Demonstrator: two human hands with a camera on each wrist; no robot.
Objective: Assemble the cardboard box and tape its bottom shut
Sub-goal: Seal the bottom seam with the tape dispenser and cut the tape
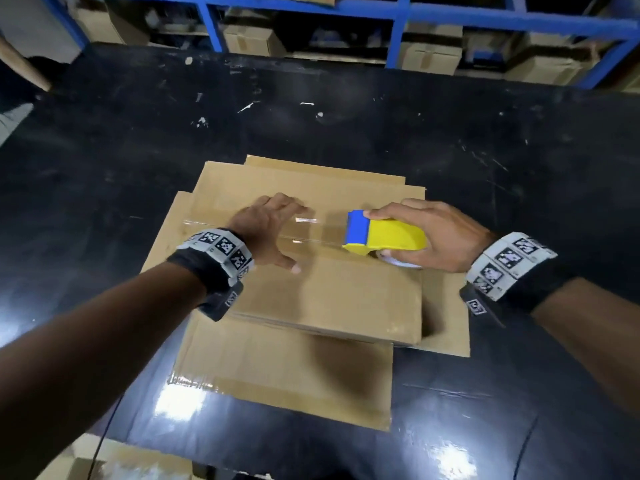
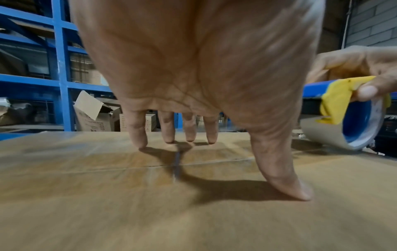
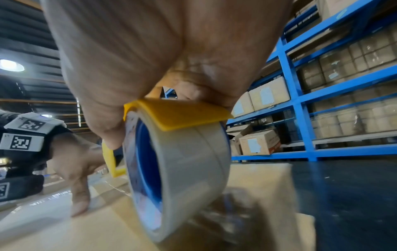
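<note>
My left hand (image 1: 268,230) presses spread fingers on the box (image 1: 329,292); my right hand (image 1: 426,233) grips the tape dispenser (image 1: 384,235) near the right edge, bare table (image 1: 346,116) beyond.

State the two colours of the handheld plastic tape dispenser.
Yellow body, blue front on the handheld plastic tape dispenser; clearest in the head view.

The cardboard box (image 1: 322,292) is matt brown paperboard, its top face smooth. Across that face a strip of clear tape (image 1: 311,230) lies glossy, catching light. At the box's right end, the tape dispenser (image 1: 384,237) is smooth yellow and blue plastic with a dull sheen. Under the box, the table (image 1: 346,116) is black, glossy and scuffed. Beyond the table, the shelving (image 1: 398,32) is blue painted metal.
</note>
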